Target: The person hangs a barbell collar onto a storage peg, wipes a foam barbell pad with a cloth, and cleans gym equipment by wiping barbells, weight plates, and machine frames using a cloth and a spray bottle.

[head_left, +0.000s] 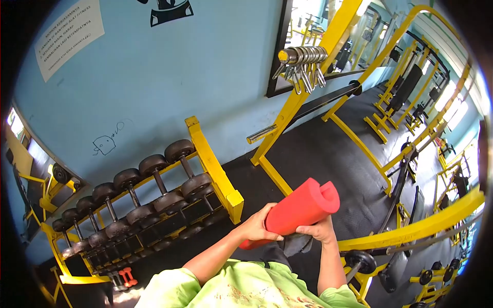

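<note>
A red foam barbell pad [300,205], with a slit showing at its upper end, is held slantwise in front of my body. My left hand [259,224] wraps round its left side, thumb across the front. On the lower right side, my right hand [321,231] grips it with the thumb on the foam; most of the fingers are behind and hidden. A dark grey cloth [298,244] hangs just below the pad beside my right hand; whether that hand also holds it I cannot tell.
On my left stands a yellow dumbbell rack [216,172] with several black dumbbells [134,197]. Ahead, a yellow rack frame [280,120] carries metal spring collars [304,56] on a peg and supports a barbell [326,104]. A curved yellow bar [411,228] passes close on my right.
</note>
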The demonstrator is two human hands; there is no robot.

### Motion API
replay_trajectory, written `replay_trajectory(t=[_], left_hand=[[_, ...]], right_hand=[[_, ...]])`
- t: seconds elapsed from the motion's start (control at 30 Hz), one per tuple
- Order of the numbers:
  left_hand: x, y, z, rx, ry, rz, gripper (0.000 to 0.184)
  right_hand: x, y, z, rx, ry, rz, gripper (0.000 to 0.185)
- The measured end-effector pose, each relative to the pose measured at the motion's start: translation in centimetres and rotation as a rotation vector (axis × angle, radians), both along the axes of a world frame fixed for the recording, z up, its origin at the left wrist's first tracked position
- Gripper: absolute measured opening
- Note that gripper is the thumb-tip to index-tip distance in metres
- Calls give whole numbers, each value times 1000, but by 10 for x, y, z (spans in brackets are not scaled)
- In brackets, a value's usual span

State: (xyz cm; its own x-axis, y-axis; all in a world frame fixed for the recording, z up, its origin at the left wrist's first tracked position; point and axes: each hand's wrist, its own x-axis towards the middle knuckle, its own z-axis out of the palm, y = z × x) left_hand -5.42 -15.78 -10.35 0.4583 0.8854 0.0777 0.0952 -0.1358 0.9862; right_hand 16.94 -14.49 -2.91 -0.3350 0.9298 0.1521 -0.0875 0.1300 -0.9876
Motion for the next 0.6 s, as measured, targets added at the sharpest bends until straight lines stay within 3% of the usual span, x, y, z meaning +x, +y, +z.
replay_trajectory(t=[0.1, 0.33, 0.4, 0.53, 0.6], left_hand=[[13, 27, 1, 94, 251, 191, 116], [38, 101, -49, -4, 580, 401, 113], [43, 121, -55, -60, 579, 460, 109], [50, 153, -36, -252, 510, 467, 104], [54, 162, -29, -237, 236, 479, 103]], right_hand=[[21, 48, -14, 3, -10, -116, 63], [79, 171, -23, 64, 106, -294, 58], [87, 202, -28, 62, 121, -291, 59], [83, 244, -48, 129, -139, -138, 63], [62, 256, -60, 148, -232, -48, 64]])
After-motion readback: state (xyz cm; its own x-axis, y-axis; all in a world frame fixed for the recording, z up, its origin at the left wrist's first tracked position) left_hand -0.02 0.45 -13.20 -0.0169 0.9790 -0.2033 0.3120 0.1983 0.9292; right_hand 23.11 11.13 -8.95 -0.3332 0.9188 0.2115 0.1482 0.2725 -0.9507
